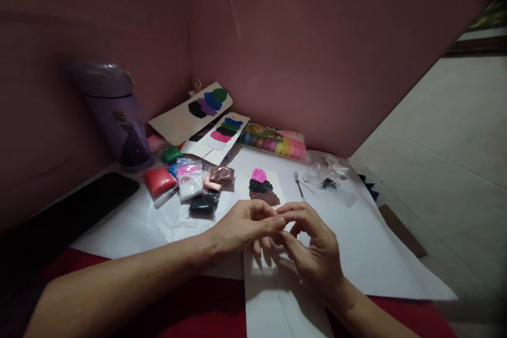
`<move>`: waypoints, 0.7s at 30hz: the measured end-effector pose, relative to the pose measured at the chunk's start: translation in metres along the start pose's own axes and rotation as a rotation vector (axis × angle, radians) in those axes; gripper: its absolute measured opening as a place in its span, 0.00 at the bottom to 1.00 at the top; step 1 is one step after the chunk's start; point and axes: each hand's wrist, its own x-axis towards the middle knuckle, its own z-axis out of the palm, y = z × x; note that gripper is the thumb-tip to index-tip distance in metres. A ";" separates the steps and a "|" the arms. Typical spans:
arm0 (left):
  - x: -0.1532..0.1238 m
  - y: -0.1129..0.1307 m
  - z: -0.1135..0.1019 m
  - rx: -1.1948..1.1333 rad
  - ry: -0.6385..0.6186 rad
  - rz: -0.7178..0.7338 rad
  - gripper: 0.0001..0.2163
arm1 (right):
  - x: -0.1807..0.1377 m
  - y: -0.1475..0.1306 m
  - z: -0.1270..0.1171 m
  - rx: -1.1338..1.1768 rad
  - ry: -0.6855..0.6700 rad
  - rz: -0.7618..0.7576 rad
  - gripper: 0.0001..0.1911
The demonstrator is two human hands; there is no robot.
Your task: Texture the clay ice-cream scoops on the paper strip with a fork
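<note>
Dim overall; light probably from above. White paper (380,253) brightest, pink wall (317,53) murky, top-right corner black. Soft shadows beneath fingers (269,226). Small glints on black packet (204,204). Wide-angle stretch leans purple bottle (114,127) outward; edges soft, fine detail smeared.

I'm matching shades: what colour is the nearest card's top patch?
The top patch is bright pink; head view.

One close head-worn view, forward and down
</note>
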 end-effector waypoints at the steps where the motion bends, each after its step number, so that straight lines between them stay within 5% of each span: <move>1: 0.000 -0.001 0.000 -0.006 -0.001 -0.005 0.21 | 0.000 0.000 0.000 0.002 0.001 -0.004 0.05; 7: 0.002 -0.004 -0.003 -0.038 -0.023 0.027 0.20 | 0.002 -0.002 0.000 -0.002 -0.026 -0.009 0.12; 21: 0.003 -0.003 -0.005 0.008 -0.022 0.015 0.21 | 0.000 -0.002 0.000 -0.011 -0.011 -0.007 0.05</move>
